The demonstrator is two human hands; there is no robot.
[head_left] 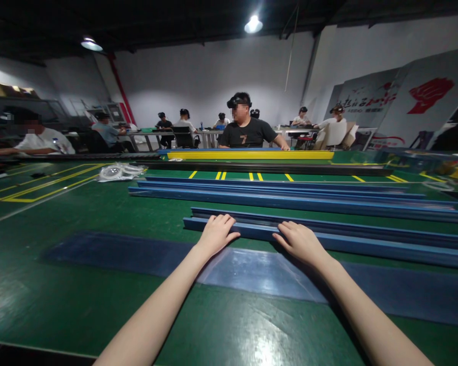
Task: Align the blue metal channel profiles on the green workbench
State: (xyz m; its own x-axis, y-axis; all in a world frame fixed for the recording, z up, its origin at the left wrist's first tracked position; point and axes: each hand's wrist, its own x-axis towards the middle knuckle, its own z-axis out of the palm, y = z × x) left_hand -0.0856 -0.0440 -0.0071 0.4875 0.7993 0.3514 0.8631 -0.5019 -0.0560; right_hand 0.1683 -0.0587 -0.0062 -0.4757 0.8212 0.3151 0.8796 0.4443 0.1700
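Two hands are on one long blue channel, lying lengthwise across the green counter: left hand point(218, 231) near its left end, right hand point(299, 241) further along, with a bare stretch of the blue channel point(257, 232) between them. Both hands have fingers curled over the upper edge and thumbs on the near side, a light grip; that spacing probably steadies the piece and stops it twisting. Just on the near side, a clear plastic strip point(255, 269) lies flat on the green counter point(80, 300), roughly parallel to the channel.

Beyond come more blue channels point(290, 199), side by side, perhaps lined up for easy reach, then a black profile point(270, 168) and a yellow profile point(252, 155). Off to the left sits a clear plastic bag point(120, 172). Across the counter, a co-worker in a dark shirt point(252, 134) marked with what looks like a "7".

Lettering? The wall banner point(429, 95) shows a red fist and Chinese characters, too blurred to read; no brand is legible on the channels.
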